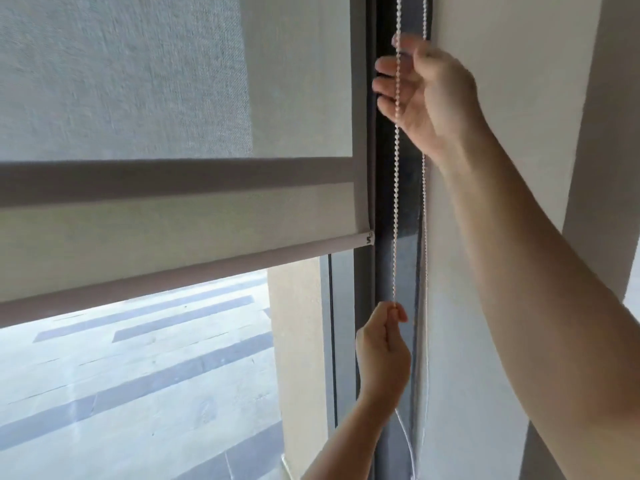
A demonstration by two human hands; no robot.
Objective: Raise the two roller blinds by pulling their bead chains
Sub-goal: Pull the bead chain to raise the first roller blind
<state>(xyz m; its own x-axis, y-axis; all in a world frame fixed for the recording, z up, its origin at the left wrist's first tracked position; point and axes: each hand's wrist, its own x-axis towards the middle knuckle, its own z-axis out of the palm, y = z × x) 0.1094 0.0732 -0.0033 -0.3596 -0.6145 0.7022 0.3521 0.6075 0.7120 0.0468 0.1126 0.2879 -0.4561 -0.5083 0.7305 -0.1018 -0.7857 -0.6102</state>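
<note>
A grey-beige roller blind (pixel 173 98) covers the upper part of the window, its bottom bar (pixel 194 275) slanting across the left half of the view. A second, darker band (pixel 173 178) of blind crosses behind it. White bead chain (pixel 396 202) hangs in two strands along the dark window frame. My left hand (pixel 382 351) is low and pinches the left strand between thumb and fingers. My right hand (pixel 426 95) is raised with fingers spread loosely around the same strand, not closed on it. The other strand (pixel 424 220) hangs behind my right wrist.
A white wall (pixel 519 98) stands right of the chains. The dark window frame (pixel 367 289) runs vertically beside the blind. Below the bar, glass shows a striped pavement outside (pixel 138 375) and a beige pillar (pixel 298 341).
</note>
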